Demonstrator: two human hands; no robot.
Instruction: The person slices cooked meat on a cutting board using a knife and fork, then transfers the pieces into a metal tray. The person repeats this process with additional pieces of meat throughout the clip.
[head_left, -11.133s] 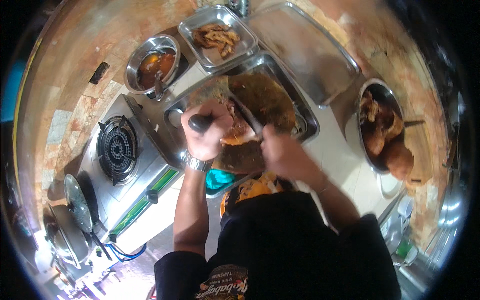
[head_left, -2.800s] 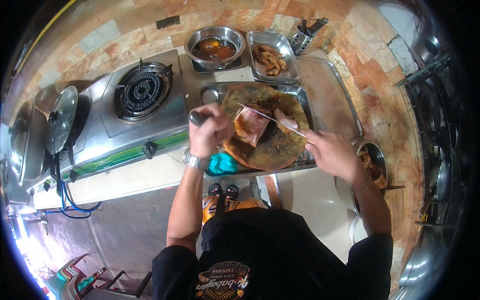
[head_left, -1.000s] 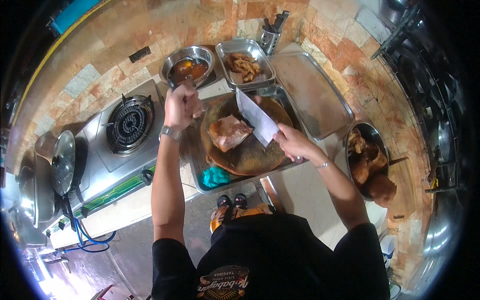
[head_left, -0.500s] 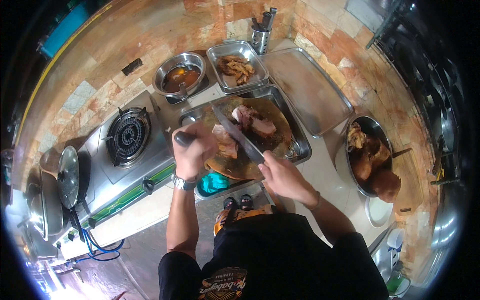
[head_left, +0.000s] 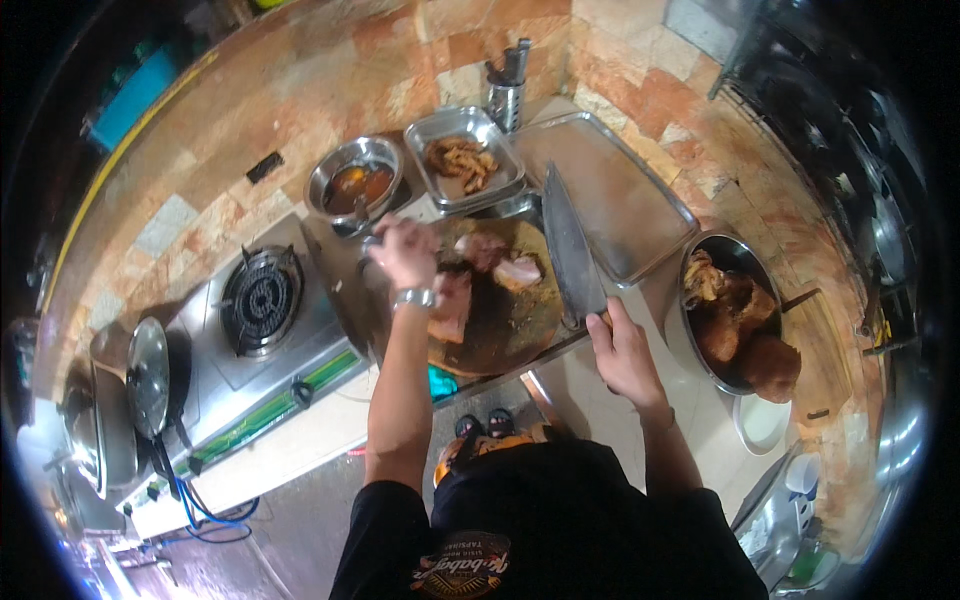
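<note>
My right hand [head_left: 628,358] is closed round the handle of a large chef's knife [head_left: 572,245]. Its broad blade points away from me over the right edge of the chopping board [head_left: 500,335]. My left hand [head_left: 406,252], blurred, is over the board's far left edge; a dark handle end shows at its fingers, the rest of that tool hidden. On the round board lie a long piece of meat [head_left: 452,308], a pinkish chunk [head_left: 480,250] and a paler cut piece [head_left: 518,271]. Neither hand touches the meat.
Beyond the board stand a bowl of brown sauce [head_left: 352,185], a tray of browned strips [head_left: 462,165], a utensil holder [head_left: 505,103] and a flat metal tray [head_left: 610,200]. A gas burner [head_left: 262,295] is left; a pot of browned meat [head_left: 735,325] stands right.
The knife has swung right, away from my left hand and the meat, its blade now pointing away from me. My left hand has moved slightly farther away, and the view has shifted.
</note>
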